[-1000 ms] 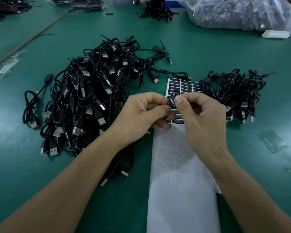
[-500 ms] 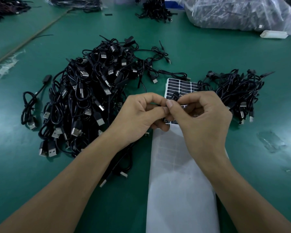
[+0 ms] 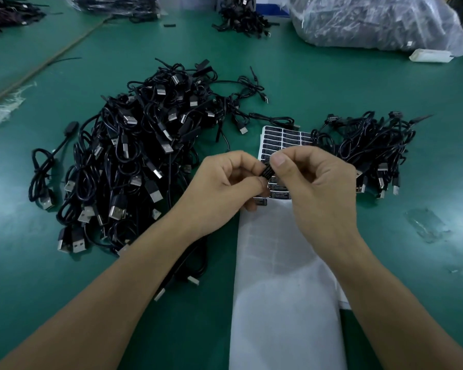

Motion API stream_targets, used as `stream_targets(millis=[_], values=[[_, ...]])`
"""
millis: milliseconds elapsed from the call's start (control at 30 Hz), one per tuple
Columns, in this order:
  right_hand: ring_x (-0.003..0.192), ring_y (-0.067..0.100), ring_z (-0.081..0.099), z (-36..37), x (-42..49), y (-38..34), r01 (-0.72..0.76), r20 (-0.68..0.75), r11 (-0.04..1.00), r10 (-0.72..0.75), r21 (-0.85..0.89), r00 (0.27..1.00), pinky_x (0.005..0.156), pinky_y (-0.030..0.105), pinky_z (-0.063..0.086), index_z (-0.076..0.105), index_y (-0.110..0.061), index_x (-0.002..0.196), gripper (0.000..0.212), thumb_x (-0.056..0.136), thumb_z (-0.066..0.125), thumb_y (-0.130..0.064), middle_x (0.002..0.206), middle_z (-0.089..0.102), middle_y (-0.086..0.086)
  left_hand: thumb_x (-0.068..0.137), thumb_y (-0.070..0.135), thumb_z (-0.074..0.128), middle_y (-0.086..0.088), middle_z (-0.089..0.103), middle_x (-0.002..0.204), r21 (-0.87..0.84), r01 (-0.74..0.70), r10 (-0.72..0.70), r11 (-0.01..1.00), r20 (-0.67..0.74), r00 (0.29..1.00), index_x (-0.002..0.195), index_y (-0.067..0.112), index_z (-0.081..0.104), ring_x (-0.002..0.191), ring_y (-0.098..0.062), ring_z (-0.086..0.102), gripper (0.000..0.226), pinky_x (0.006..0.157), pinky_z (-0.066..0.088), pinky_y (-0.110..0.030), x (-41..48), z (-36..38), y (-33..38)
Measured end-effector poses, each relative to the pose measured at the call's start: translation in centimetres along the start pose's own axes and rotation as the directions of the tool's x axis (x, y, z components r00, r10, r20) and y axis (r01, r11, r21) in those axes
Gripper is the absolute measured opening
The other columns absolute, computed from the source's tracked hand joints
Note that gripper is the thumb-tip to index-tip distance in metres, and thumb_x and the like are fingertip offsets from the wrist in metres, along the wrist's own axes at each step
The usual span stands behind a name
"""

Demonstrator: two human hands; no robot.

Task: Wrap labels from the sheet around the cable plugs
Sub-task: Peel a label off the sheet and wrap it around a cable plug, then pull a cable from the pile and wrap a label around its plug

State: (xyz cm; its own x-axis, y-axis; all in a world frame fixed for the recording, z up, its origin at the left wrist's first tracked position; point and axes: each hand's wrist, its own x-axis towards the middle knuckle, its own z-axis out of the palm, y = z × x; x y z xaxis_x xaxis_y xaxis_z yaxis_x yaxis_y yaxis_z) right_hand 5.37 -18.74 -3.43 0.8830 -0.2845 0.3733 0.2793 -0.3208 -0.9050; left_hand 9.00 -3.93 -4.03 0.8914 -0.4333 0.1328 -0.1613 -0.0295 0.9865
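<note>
- The left hand (image 3: pixel 225 188) and the right hand (image 3: pixel 313 188) meet above the middle of the green table (image 3: pixel 332 89), fingers curled.
- Both pinch one small black cable plug (image 3: pixel 267 172) between thumb and forefinger, the left from its left side and the right from above and from its right side.
- Whether a label is already around the plug cannot be told; it shows only as a dark ribbed piece between the fingertips.
- The label sheet (image 3: pixel 285 138) lies flat right under the hands. Its rows of black labels are at the far end, and its bare white backing (image 3: pixel 286 289) runs toward the near edge of the surface.
- A single black label (image 3: pixel 259 201) shows just below the left hand's lower fingers, at the left edge of the sheet.
- A large pile of black cables (image 3: pixel 134 156) with metal USB ends fills the left half of the surface.
- A smaller pile (image 3: pixel 366 148) lies to the right of the sheet, touching its far right corner.
- A cable (image 3: pixel 193 263) runs under the left wrist toward the near edge.
- A clear plastic bag (image 3: pixel 372 20) of dark parts sits at the far right corner, with a white block (image 3: pixel 429 55) beside it.
</note>
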Motion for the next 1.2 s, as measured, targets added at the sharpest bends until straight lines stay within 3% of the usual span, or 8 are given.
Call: stream_targets(millis=[133,233,333,467,900,1000,1067,1200], values=[[0.07,0.023,0.069,0.1,-0.5,-0.2,0.011,0.006,1.0,-0.011,0.004,1.0,0.069,0.04,0.059,0.073,-0.015,0.083,0.018,0.097,0.064,-0.021,0.072,0.072,0.002,0.088,0.025,0.069,0.004,0.066,0.063,0.057,-0.125,0.126,0.99,-0.015,0.992,0.076,0.017,0.06,0.054,-0.004,0.062,0.017,0.05,0.047,-0.015,-0.5,0.4,0.0],[0.075,0.013,0.069,-0.1,-0.5,-0.2,0.005,-0.018,1.0,-0.004,0.022,1.0,0.066,0.026,0.056,0.075,-0.016,0.101,0.025,0.103,0.053,-0.028,0.08,0.074,-0.001,0.089,0.029,0.064,0.0,0.066,0.066,0.133,-0.209,0.218,0.969,-0.052,0.975,0.077,0.02,0.061,0.053,-0.008,0.061,0.016,0.05,0.048,-0.017,-0.4,0.3,0.5],[0.089,0.006,0.064,0.0,-0.7,0.1,0.02,0.177,0.997,-0.007,-0.072,0.984,0.077,0.025,0.055,0.062,-0.021,0.129,0.039,0.091,0.06,-0.027,0.098,0.07,-0.01,0.099,0.019,0.059,-0.006,0.07,0.078,0.17,-0.292,0.318,0.941,-0.151,0.936,0.086,0.017,0.059,0.056,-0.008,0.065,0.013,0.052,0.052,-0.02,-0.1,-0.6,1.4],[0.107,0.01,0.048,0.7,-1.0,1.2,0.348,0.439,0.839,-0.149,-0.418,0.886,0.098,0.028,0.039,0.055,-0.02,0.136,0.062,0.079,0.079,-0.031,0.114,0.056,-0.009,0.103,0.012,0.054,-0.004,0.074,0.082,0.099,-0.4,0.412,0.911,-0.188,0.892,0.101,0.02,0.056,0.056,-0.013,0.067,0.008,0.053,0.053,-0.023,-0.3,-1.2,2.9],[0.09,0.006,0.057,0.9,-0.5,1.1,0.378,0.096,0.869,-0.368,-0.319,0.925,0.083,0.016,0.045,0.071,-0.014,0.102,0.009,0.095,0.066,-0.014,0.098,0.063,-0.005,0.105,0.031,0.031,-0.003,0.076,0.085,-0.273,-0.358,0.247,0.893,-0.368,0.896,0.097,0.015,0.049,0.054,-0.018,0.063,0.026,0.048,0.049,-0.027,-0.1,-1.6,3.8],[0.08,0.014,0.065,0.4,0.0,1.2,0.166,-0.059,0.984,-0.17,-0.07,0.984,0.073,0.033,0.057,0.065,-0.029,0.097,0.01,0.098,0.06,-0.02,0.089,0.066,-0.012,0.103,0.03,0.044,0.001,0.067,0.075,0.038,-0.355,0.343,0.934,-0.366,0.865,0.087,0.016,0.054,0.053,-0.014,0.058,0.023,0.046,0.045,-0.026,-0.2,-1.3,3.0],[0.076,0.02,0.067,-0.2,0.5,1.4,0.126,-0.143,0.992,-0.123,0.014,0.982,0.068,0.037,0.058,0.063,-0.034,0.095,0.019,0.099,0.06,-0.016,0.086,0.068,-0.012,0.097,0.038,0.052,0.002,0.06,0.065,0.295,-0.383,0.438,0.876,-0.153,0.886,0.078,0.012,0.06,0.051,-0.011,0.054,0.033,0.046,0.042,-0.026,-0.6,-1.0,2.4],[0.085,0.003,0.067,-0.6,1.1,1.5,0.145,-0.251,0.989,-0.146,-0.022,0.957,0.083,0.023,0.055,0.064,-0.035,0.1,0.024,0.097,0.063,-0.011,0.091,0.07,-0.025,0.082,0.073,0.049,0.014,0.064,0.072,0.773,-0.465,0.406,0.432,0.294,0.865,0.079,0.024,0.068,0.067,-0.008,0.059,0.053,0.059,0.051,-0.031,-1.4,0.3,1.7]])
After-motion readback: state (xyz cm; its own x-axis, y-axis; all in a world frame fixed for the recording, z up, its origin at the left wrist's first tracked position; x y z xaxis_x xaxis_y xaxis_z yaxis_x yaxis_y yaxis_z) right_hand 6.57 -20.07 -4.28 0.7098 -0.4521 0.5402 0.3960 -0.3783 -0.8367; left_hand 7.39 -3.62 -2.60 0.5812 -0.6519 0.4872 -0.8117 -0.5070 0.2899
